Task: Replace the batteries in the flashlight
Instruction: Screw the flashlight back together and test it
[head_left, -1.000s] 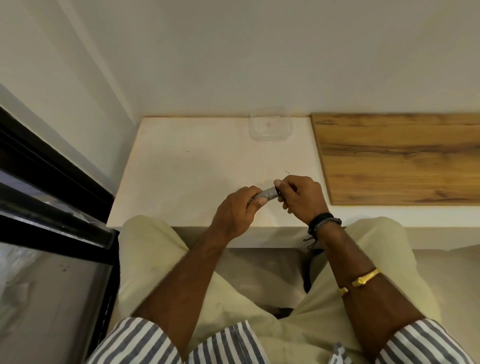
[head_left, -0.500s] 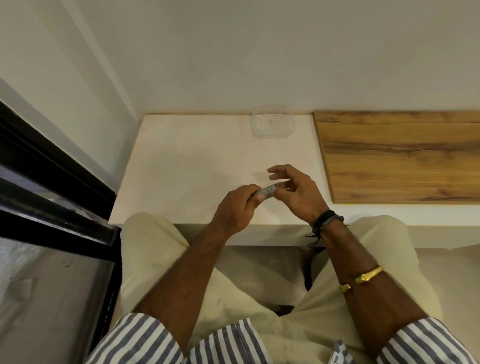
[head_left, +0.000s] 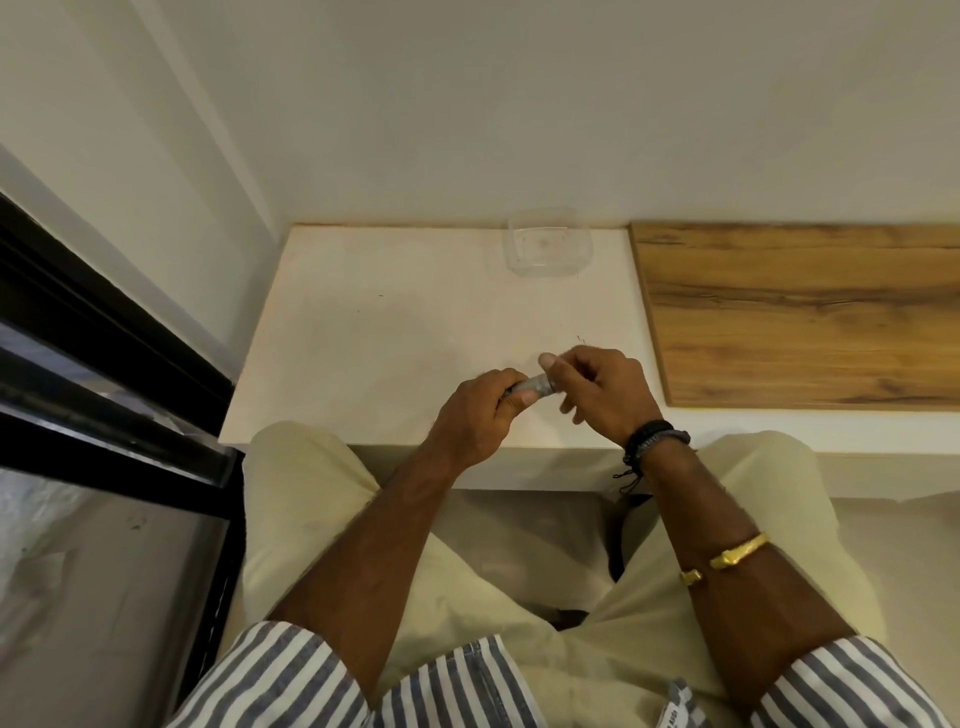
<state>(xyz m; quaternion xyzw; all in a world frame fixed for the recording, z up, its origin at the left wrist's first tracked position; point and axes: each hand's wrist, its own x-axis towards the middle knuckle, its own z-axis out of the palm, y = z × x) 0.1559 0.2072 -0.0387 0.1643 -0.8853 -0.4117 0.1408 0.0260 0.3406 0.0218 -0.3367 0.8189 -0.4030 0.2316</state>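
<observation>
A pale cream stone-like ledge (head_left: 395, 332) runs along the white wall, and a brown wood-grain board (head_left: 800, 317) lies on its right part. A clear, square plastic container (head_left: 544, 243) stands at the back edge against the wall, well apart from the hands. Above the ledge's front edge, the left hand (head_left: 475, 415) is clenched around the body of a small grey metal flashlight (head_left: 535, 387), which lies roughly level. The right hand (head_left: 602, 392) pinches the flashlight's right end between thumb and fingers, with the lower fingers loosely spread.
</observation>
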